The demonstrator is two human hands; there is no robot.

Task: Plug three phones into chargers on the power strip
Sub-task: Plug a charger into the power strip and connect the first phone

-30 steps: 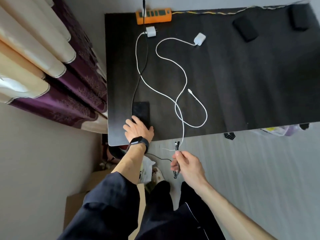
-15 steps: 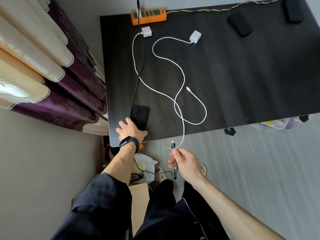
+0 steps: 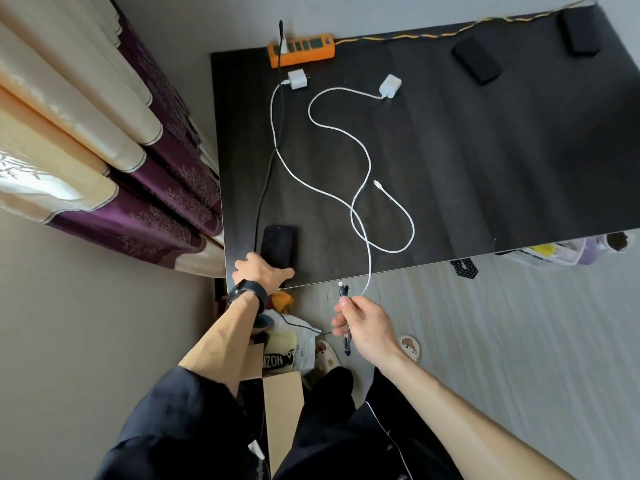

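Observation:
An orange power strip (image 3: 301, 50) lies at the table's far left edge with a black plug (image 3: 281, 32) in it. Two white chargers (image 3: 298, 79) (image 3: 390, 86) lie unplugged beside it, their white cables (image 3: 367, 157) looping across the dark table (image 3: 485, 168). My left hand (image 3: 263, 273) grips the near end of a black phone (image 3: 280, 244) at the table's near left corner. My right hand (image 3: 363, 327), just off the table edge, pinches the black cable's connector end (image 3: 343, 289), tip up; a white cable also reaches this hand. Two more black phones (image 3: 477, 64) (image 3: 581, 31) lie at the far right.
Curtains (image 3: 121, 150) hang close to the table's left side. Below the near edge are a cardboard box (image 3: 282, 403), bags and slippers (image 3: 410, 346) on the floor. A basket of clutter (image 3: 554, 252) stands under the table's right end.
My right hand has lifted the black connector slightly closer to the table edge. My left hand stays on the phone's near end.

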